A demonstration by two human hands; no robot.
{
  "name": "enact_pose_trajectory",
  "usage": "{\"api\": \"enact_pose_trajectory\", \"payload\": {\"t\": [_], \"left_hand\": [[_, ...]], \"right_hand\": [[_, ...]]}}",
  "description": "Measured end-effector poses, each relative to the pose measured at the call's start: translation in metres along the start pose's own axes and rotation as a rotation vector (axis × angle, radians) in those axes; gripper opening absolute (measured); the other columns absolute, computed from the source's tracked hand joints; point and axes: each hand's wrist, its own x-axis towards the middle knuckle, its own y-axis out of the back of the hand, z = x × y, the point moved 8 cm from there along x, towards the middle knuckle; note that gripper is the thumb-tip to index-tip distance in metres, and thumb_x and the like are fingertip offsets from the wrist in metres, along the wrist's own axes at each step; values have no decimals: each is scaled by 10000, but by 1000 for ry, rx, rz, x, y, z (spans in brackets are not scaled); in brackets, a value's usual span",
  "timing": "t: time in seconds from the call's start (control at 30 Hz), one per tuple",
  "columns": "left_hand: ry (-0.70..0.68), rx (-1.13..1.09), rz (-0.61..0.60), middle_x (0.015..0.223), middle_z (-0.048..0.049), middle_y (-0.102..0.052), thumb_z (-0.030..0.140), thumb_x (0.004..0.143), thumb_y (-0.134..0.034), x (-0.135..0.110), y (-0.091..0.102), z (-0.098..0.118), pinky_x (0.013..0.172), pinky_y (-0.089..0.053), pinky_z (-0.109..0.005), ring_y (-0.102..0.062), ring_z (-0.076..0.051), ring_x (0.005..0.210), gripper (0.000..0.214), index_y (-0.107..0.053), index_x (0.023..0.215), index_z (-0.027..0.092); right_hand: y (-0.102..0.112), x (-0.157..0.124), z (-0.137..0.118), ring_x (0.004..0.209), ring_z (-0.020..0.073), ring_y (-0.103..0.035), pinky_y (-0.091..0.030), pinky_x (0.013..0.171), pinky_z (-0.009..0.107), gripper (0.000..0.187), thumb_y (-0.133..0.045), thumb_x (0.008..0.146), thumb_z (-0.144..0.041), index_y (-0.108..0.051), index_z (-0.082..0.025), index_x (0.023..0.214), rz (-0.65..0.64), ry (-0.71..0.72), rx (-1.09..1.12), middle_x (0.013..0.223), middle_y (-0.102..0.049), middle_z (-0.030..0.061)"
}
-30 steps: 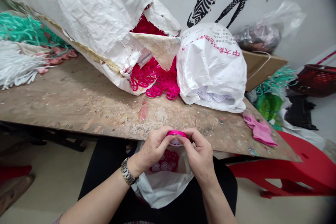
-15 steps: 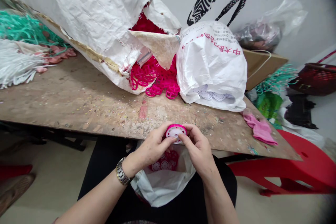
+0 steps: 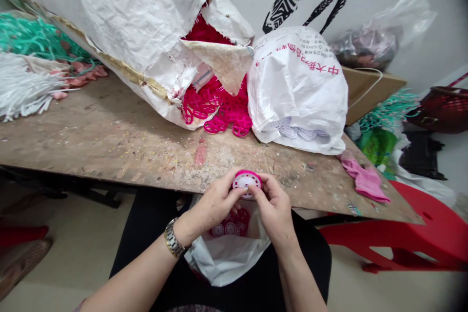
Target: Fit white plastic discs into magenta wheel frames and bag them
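Left hand (image 3: 214, 202) grips a round plastic disc (image 3: 245, 181), hard magenta rim around a pierced white centre, and right hand (image 3: 274, 209) pinches its other edge, so I read a steadying two-handed hold (firm, not clenched) right above a crinkled white bag (image 3: 226, 265) of similar discs (image 3: 230, 228) on the lap.

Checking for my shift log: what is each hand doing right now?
Left hand: closed, gripping a pink-rimmed white plastic disc.
Right hand: closed, gripping the same disc.
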Motion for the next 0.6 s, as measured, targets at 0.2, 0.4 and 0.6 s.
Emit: {"api": "enact_pose_trajectory", "payload": {"t": [0.2,0.4,0.6], "left_hand": [[39,-91,-77,749,-5,-671,372,972,-474,-2,-3,-6,636,-564,-316,-660,-171,603,526,-359,1474,263],[-155,282,-50,1381,-110,-579,232,954,-482,-5,-2,12,1067,-429,-465,-559,-273,1249,463,-451,1416,238],[-204,353,-122,1387,-133,-583,222,971,-453,-10,-9,17,1036,-458,-437,-582,-258,1231,484,-410,1453,212]], "right_hand": [[0,2,-2,809,198,-656,-527,740,307,205,-630,857,-352,-644,-215,1009,-63,-22,28,902,-707,27],[0,-4,-6,773,176,-611,-477,714,276,141,-658,827,-311,-660,-223,936,-84,-4,-77,841,-670,-3],[5,-13,1,691,165,-586,-465,649,256,108,-652,816,-309,-662,-215,867,-22,-32,-54,748,-644,-16]]}}
